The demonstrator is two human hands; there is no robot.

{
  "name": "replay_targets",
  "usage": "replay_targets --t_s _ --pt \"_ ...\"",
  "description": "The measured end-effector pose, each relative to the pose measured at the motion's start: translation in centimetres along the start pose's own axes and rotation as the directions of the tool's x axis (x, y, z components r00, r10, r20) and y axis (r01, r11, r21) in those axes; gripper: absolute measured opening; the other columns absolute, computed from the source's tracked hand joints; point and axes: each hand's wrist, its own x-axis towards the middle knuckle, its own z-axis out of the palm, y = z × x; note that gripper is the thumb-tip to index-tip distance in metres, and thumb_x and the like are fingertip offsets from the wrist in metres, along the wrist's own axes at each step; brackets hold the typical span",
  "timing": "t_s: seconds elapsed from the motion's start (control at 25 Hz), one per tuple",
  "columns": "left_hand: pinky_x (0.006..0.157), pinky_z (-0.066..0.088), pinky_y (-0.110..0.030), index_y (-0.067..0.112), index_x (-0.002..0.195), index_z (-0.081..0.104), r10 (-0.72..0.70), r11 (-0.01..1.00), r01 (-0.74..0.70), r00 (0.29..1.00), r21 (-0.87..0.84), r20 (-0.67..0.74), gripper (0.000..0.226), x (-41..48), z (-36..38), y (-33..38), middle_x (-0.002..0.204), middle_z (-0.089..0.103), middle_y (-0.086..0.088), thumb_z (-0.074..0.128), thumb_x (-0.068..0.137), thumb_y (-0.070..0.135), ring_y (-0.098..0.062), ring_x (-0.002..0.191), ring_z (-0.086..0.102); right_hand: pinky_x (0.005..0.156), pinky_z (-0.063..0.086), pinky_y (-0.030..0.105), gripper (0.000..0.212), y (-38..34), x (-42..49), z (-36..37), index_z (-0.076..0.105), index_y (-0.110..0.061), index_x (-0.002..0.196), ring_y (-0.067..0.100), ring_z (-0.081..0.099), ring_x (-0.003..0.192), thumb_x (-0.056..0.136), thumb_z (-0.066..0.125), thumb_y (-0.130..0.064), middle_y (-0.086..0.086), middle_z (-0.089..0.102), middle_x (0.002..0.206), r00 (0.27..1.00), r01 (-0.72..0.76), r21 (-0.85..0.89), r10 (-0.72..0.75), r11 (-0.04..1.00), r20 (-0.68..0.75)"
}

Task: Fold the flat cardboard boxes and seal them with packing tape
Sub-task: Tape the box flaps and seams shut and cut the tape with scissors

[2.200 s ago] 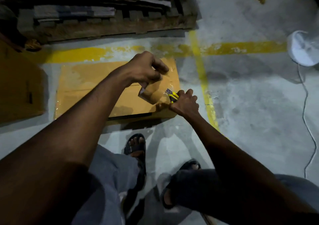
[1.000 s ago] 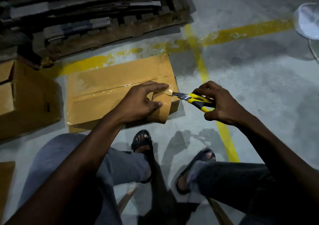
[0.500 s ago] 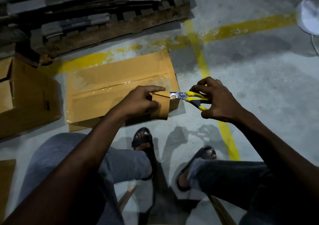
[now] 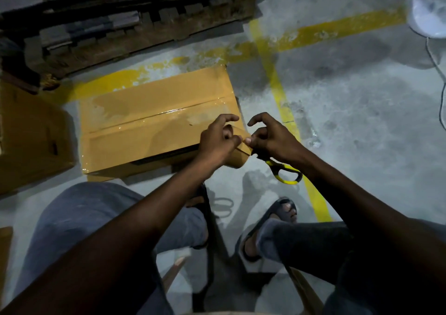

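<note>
A folded brown cardboard box [image 4: 154, 124] lies on the concrete floor, clear tape glistening along its top seam. My left hand [image 4: 217, 143] grips a roll of brown packing tape [image 4: 237, 159] at the box's near right corner. My right hand [image 4: 272, 138] pinches the loose tape end against the left fingers. Yellow-handled scissors [image 4: 284, 172] hang from the lower fingers of my right hand, blades hidden under the palm.
A wooden pallet [image 4: 135, 17] stacked with flat cardboard stands behind the box. Another brown box [image 4: 31, 138] sits at the left. Yellow floor lines [image 4: 282, 97] cross at the right. A white fan base [image 4: 427, 10] and its cord lie far right. My sandalled feet [image 4: 270, 220] are below.
The scissors have swung from pointing at the tape to hanging down from my right hand. My right fingers have come in to pinch the tape end beside my left hand.
</note>
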Motion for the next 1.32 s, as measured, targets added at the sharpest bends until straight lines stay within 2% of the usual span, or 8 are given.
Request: replay_targets --t_s 0.44,0.56,0.68,0.76,0.88,1.04,1.16,1.32 --pt "0.07 0.043 -0.026 0.027 0.126 0.051 0.059 0.993 -0.06 0.998 0.102 0.017 0.035 0.8 1.7 -0.1 0.1 0.071 -0.004 0.061 0.092 0.023 -0.024 0.098 0.063 0.048 0.04 0.032 0.046 0.8 0.3 -1.9 0.048 -0.005 0.111 0.026 0.046 0.056 0.077 0.073 0.012 0.018 0.048 0.066 0.992 -0.118 0.177 0.107 0.977 0.069" --pt "0.082 0.041 -0.027 0.025 0.143 0.034 0.071 0.963 -0.108 0.986 0.249 0.153 0.053 1.3 1.6 -0.1 0.127 0.062 -0.009 0.056 0.096 0.034 -0.027 0.114 0.058 0.045 0.048 0.034 0.049 2.5 1.8 -3.0 0.05 -0.012 0.106 0.03 0.058 0.053 0.071 0.079 0.005 0.009 0.06 0.066 0.988 -0.13 -0.082 0.122 0.988 -0.097" --pt "0.093 0.044 -0.032 0.023 0.143 0.035 0.068 0.909 -0.163 0.966 0.384 0.25 0.057 1.9 1.4 -0.7 0.134 0.056 -0.011 0.059 0.093 0.031 -0.03 0.122 0.053 0.062 0.056 0.043 0.049 6.5 3.6 -5.1 0.051 -0.025 0.103 0.031 0.067 0.069 0.065 0.079 -0.011 0.003 0.067 0.078 0.961 -0.245 -0.43 0.159 0.869 -0.225" --pt "0.096 0.045 -0.038 0.022 0.141 0.039 0.054 0.865 -0.199 0.95 0.461 0.308 0.055 2.3 1.6 -1.2 0.136 0.055 -0.009 0.058 0.091 0.034 -0.03 0.124 0.051 0.067 0.056 0.045 0.049 9.5 4.8 -6.4 0.049 -0.031 0.101 0.031 0.067 0.074 0.061 0.075 -0.019 0.009 0.067 0.086 0.933 -0.349 -0.483 0.248 0.803 -0.262" --pt "0.096 0.045 -0.041 0.024 0.143 0.038 0.048 0.777 -0.278 0.921 0.565 0.386 0.066 3.0 2.8 -2.0 0.139 0.053 -0.005 0.047 0.081 0.048 -0.029 0.125 0.05 0.063 0.058 0.039 0.043 14.3 7.0 -8.2 0.05 -0.034 0.097 0.024 0.069 0.059 0.065 0.075 -0.019 0.008 0.067 0.083 0.874 -0.465 -0.38 0.345 0.8 -0.342" --pt "0.102 0.038 -0.038 0.028 0.148 0.031 0.091 0.656 -0.344 0.92 0.672 0.382 0.07 4.7 4.2 -3.7 0.151 0.039 0.002 0.042 0.083 0.049 -0.023 0.134 0.041 0.063 0.059 0.044 0.05 22.8 9.6 -11.8 0.045 -0.033 0.092 0.031 0.068 0.067 0.049 0.07 -0.03 0.014 0.068 0.084 0.678 -0.584 -0.017 0.476 0.811 -0.56" --pt "0.106 0.038 -0.043 0.031 0.149 0.028 0.107 0.635 -0.384 0.903 0.67 0.416 0.077 5.7 4.6 -4.8 0.155 0.033 0.006 0.03 0.076 0.056 -0.018 0.139 0.037 0.046 0.049 0.034 0.041 28.3 10.4 -14.0 0.043 -0.035 0.083 0.029 0.062 0.055 0.057 0.068 -0.014 0.027 0.066 0.091 0.53 -0.449 0.321 0.537 0.834 -0.656" --pt "0.109 0.036 -0.042 0.029 0.152 0.021 0.054 0.65 -0.363 0.899 0.668 0.435 0.08 6.5 5.2 -5.4 0.157 0.029 0.006 0.035 0.078 0.054 -0.018 0.14 0.034 0.061 0.056 0.044 0.046 34.4 11.8 -15.5 0.043 -0.048 0.082 0.039 0.069 0.078 0.052 0.07 -0.027 0.025 0.067 0.098 0.417 -0.377 0.455 0.587 0.807 -0.694"
